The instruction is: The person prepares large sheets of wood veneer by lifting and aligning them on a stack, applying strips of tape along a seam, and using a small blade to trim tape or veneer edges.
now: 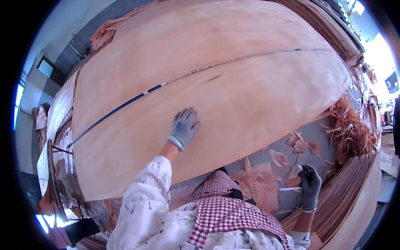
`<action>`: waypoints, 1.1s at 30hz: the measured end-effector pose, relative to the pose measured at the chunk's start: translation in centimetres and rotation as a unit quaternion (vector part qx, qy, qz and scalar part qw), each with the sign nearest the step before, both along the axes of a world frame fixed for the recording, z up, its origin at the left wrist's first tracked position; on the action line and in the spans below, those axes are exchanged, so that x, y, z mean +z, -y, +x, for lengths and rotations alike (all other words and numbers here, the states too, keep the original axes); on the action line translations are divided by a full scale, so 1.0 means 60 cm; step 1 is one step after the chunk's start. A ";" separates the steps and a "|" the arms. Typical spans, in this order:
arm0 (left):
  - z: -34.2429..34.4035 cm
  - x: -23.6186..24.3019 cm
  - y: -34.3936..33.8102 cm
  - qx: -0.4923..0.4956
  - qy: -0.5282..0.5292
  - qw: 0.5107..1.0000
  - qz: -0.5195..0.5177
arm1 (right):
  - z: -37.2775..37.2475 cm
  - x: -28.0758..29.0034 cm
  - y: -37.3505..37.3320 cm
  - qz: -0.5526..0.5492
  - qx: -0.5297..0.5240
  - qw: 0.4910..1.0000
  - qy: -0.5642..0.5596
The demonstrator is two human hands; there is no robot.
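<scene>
A large pale wood veneer sheet [250,108] spreads out in front of me. My left hand [183,128], in a grey work glove, rests on it with the fingers stretched out and nothing held. A long thin rod [129,102], blue on the left and pale and speckled further right, lies across the sheet beyond that hand. Off the near right edge, my right hand [310,186] wears a darker grey glove, its fingers curled. A thin white blade-like strip [289,189] sticks out leftward from its grip; the rest is hidden by the glove.
Torn veneer scraps [260,183] litter the grey floor below the sheet. At the right stand a stack of veneer [346,200] and a heap of shredded strips [350,129]. Another veneer stack [329,29] lies at the far right. A dark metal frame [54,175] stands at left.
</scene>
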State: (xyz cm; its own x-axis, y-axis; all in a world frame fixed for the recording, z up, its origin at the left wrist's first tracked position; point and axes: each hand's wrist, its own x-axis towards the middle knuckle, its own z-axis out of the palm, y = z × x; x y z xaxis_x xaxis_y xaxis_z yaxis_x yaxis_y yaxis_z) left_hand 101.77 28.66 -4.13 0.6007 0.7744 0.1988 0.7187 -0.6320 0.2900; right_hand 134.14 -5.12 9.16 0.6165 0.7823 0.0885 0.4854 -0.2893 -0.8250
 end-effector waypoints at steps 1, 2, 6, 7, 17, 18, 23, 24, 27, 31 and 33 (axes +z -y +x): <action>0.019 -0.006 -0.029 0.011 -0.001 1.000 0.010 | 0.014 0.002 -0.024 -0.007 -0.001 1.000 -0.004; 0.043 -0.013 -0.061 0.018 -0.001 1.000 0.018 | 0.024 0.008 -0.050 -0.015 -0.005 1.000 -0.007; 0.117 -0.039 -0.172 0.052 0.024 0.996 0.066 | 0.046 0.028 -0.138 -0.089 0.022 0.995 -0.029; 0.134 -0.046 -0.181 0.057 0.016 0.997 0.056 | 0.052 0.026 -0.154 -0.102 0.035 0.994 -0.026; 0.167 -0.038 -0.211 0.043 0.002 0.997 0.057 | 0.099 -0.003 -0.271 -0.172 0.114 0.976 -0.067; 0.186 -0.033 -0.215 0.030 0.008 0.997 0.065 | 0.117 -0.014 -0.267 -0.165 0.126 0.975 -0.077; 0.142 -0.076 -0.219 0.003 0.002 0.993 0.121 | 0.174 -0.008 -0.267 -0.154 0.203 0.967 -0.017; 0.125 -0.078 -0.212 0.028 -0.017 0.990 0.137 | 0.196 -0.022 -0.254 -0.133 0.217 0.967 0.004; 0.140 -0.055 -0.190 0.048 -0.055 0.991 0.109 | 0.274 -0.039 -0.192 -0.088 0.197 0.976 -0.034; 0.231 -0.068 -0.164 0.052 -0.047 0.985 0.157 | 0.401 -0.059 -0.074 -0.079 0.113 0.990 -0.038; 0.329 -0.079 -0.102 0.000 -0.003 0.989 0.148 | 0.441 -0.061 -0.010 -0.067 0.068 0.993 -0.063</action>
